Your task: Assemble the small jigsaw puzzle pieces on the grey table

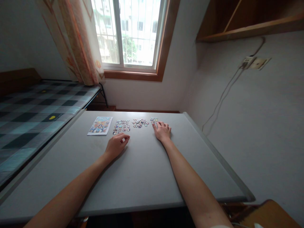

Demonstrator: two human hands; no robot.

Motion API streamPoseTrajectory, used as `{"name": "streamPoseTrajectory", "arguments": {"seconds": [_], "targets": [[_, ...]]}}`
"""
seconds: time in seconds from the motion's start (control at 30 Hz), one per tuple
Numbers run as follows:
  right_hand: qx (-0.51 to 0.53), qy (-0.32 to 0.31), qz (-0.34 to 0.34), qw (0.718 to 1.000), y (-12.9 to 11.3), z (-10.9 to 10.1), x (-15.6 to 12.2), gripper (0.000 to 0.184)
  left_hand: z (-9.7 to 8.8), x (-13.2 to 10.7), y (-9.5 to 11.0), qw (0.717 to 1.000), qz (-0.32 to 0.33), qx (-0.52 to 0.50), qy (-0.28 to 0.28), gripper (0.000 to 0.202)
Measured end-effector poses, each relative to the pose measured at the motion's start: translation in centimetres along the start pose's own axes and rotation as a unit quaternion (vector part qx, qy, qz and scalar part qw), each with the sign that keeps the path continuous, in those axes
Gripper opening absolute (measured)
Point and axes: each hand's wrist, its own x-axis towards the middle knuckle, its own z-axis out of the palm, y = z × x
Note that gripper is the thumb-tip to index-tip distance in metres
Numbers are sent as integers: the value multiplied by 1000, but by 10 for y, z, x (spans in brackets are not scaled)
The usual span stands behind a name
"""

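Both my forearms reach out over a grey table [142, 171]. My left hand [117, 145] rests on the tabletop with its fingers curled in, pinching a small puzzle piece. My right hand [162, 130] lies flat, fingers spread, touching the nearest of the loose puzzle pieces [154, 120]. Two more clusters of small coloured puzzle pieces lie in a row beyond my hands, one in the middle [140, 123] and one to the left [121, 126]. A colourful picture card [100, 125] lies flat at the left end of that row.
A bed with a checked cover [30, 117] runs along the table's left side. A window [129, 33] with a patterned curtain [76, 41] is ahead. A wall socket with cables [255, 62] and a wooden shelf [249, 19] are on the right wall.
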Motion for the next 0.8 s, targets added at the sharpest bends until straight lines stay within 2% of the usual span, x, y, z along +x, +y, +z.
{"name": "streamPoseTrajectory", "arguments": {"seconds": [0.47, 0.8], "targets": [[-5, 1, 7, 1000, -2, -2, -2, 59, 0, 0, 0, 1000, -1, 4, 3, 21], [25, 32, 9, 999, 0, -2, -5, 50, 1, -1, -2, 1000, 3, -1, 3, 22]]}}
